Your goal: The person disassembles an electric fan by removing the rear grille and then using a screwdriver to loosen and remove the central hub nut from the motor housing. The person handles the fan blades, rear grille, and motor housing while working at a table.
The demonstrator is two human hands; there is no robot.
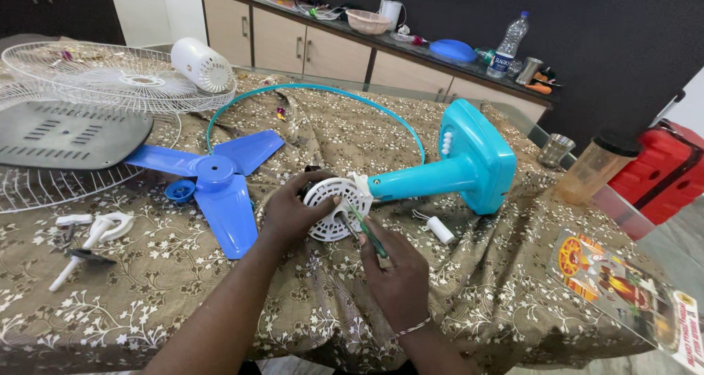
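Two bare hands meet over a white round motor housing [334,208], which lies on the cloth-covered surface [477,287] at the end of a turquoise fan stand [447,166]. Left hand [293,212] curls around the housing's left rim, thumb on its face. Right hand [396,276], just below and right of it, pinches a green-handled screwdriver [369,232]; its long axis slants up and leftward, tip touching the housing near the centre. Blue fan blades [216,181] lie just left of the left hand.
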